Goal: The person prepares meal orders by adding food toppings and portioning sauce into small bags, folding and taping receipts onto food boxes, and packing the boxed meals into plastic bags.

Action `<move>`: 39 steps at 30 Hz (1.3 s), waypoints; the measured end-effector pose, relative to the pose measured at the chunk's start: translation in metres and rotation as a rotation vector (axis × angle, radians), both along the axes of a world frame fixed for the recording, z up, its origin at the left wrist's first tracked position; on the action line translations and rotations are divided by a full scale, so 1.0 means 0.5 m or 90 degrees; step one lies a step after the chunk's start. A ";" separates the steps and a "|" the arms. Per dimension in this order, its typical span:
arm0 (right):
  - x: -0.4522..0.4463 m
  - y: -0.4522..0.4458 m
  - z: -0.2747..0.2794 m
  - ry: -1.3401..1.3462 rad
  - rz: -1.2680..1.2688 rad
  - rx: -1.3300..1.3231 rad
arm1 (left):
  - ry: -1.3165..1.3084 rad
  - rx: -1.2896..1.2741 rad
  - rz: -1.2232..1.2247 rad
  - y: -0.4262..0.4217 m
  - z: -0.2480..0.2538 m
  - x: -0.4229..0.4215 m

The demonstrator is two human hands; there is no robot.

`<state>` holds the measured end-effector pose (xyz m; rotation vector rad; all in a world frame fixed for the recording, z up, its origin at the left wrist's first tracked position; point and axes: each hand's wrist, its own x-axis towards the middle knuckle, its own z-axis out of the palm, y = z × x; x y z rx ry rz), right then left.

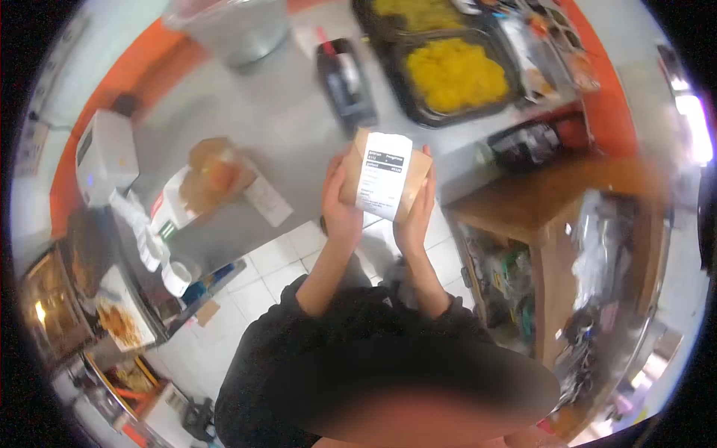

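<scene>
Between my two hands is a brown takeaway package [351, 183], with a white printed receipt [385, 175] lying across its top. My left hand [343, 213] grips the left side, fingers closed along the edge. On the opposite side my right hand [414, 224] holds the package the same way. It is held in front of my body, close to the counter's front edge. Just beyond it a dark bottle with a red top [345, 86] lies or stands on the counter; I cannot tell which.
Black trays of yellow food [457, 75] sit at the back right of the metal counter [269, 112]. A clear bucket [231, 33] is behind. To the left are brown paper with food [216, 175], a white printer-like box [108, 157] and a cup [179, 276]. A wooden shelf unit [508, 213] stands right.
</scene>
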<state>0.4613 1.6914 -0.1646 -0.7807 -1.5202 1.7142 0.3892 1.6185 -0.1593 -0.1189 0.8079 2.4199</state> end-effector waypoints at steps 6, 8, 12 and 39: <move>0.234 0.150 0.033 0.057 -0.098 -0.010 | 0.079 0.017 -0.151 0.173 0.036 0.205; 0.330 0.206 0.037 0.085 -0.133 -0.028 | 0.097 0.015 -0.186 0.236 0.031 0.296; 0.542 0.300 0.052 0.167 -0.149 -0.062 | 0.102 -0.001 -0.260 0.365 0.024 0.486; 1.101 0.640 -0.208 -0.126 -0.477 0.202 | 0.254 -0.407 -0.277 0.102 -0.141 0.367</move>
